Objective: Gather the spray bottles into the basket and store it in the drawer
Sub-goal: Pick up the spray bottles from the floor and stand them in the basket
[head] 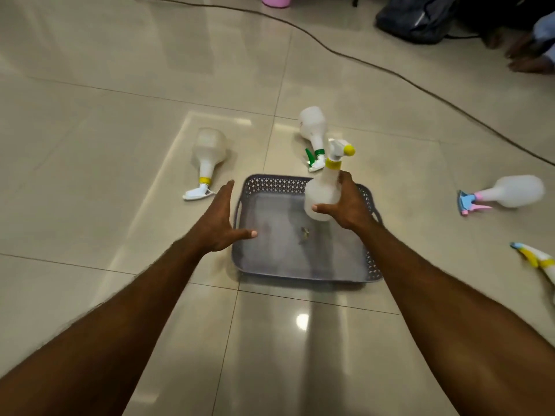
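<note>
A shallow grey basket [303,273] with perforated walls sits on the tiled floor in front of me. My right hand [350,207] grips a white spray bottle with a yellow nozzle [322,193], held upright over the basket's far right part. My left hand [220,222] hovers open at the basket's left rim, fingers apart, holding nothing. Other white spray bottles lie on the floor: one with a yellow collar [207,157] to the left, one with a green trigger [313,130] beyond the basket, one with a pink and blue trigger [510,192] to the right, one with yellow parts [537,261] at the right edge.
A black cable [375,67] runs across the floor behind the bottles. A dark bag [417,19] and another person's hands [528,52] are at the top right. A pink container [276,0] stands at the top edge. A small scrap [304,234] lies in the basket.
</note>
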